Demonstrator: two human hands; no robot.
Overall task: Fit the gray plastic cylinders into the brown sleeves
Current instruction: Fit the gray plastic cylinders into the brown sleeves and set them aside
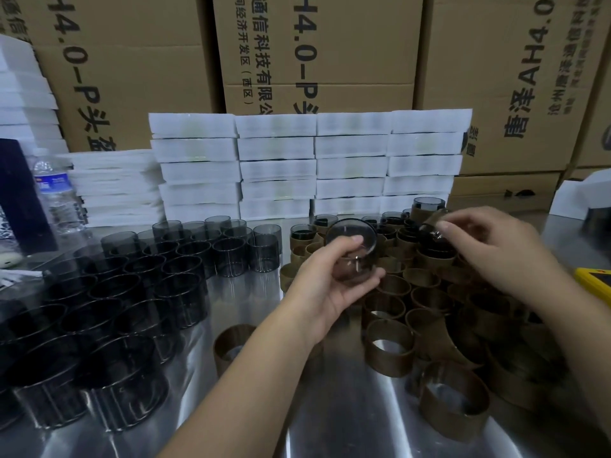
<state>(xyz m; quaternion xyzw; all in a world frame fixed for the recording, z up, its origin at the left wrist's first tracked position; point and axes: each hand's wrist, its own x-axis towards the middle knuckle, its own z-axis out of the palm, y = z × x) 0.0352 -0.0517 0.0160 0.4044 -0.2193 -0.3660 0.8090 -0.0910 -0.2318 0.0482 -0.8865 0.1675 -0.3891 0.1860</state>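
My left hand grips a gray see-through plastic cylinder above the table, tilted with its open end toward me. My right hand pinches a sleeved cylinder at the far side of the brown pile. Many bare gray cylinders stand upright in rows on the left. Empty brown sleeves lie crowded on the right. Cylinders fitted in sleeves are stacked at the back of that pile.
The steel table shows bare metal between the two groups. White foam trays are stacked behind, in front of cardboard boxes. A water bottle stands far left. A yellow object lies at the right edge.
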